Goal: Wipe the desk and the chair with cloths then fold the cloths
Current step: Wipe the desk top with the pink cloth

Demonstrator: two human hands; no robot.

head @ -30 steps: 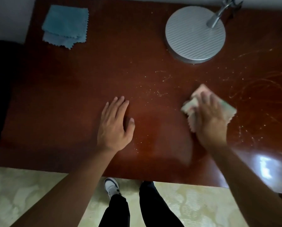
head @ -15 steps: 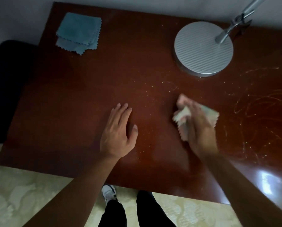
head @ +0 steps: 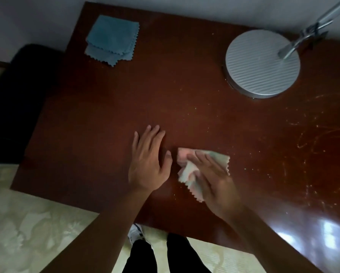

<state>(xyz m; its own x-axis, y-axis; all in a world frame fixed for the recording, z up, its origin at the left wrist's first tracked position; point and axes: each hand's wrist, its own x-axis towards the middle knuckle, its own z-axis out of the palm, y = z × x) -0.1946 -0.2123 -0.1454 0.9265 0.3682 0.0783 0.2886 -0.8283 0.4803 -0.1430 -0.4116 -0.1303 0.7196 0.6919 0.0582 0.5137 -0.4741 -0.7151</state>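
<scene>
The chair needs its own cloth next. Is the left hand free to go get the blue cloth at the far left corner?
Probably yes. The left hand lies flat on the desk and holds nothing, and only bare desktop lies between it and the blue cloth. It would be a forward stretch.

Bare forearms, no sleeves; black trousers (head: 143,257); white sneaker (head: 135,231) with dark trim.

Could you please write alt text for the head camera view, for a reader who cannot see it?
A person's right hand presses a pale pink cloth flat on a dark red-brown desk, while the left hand rests open beside it. A folded blue cloth lies at the far left corner, and a round grey lamp base stands far right.
</scene>
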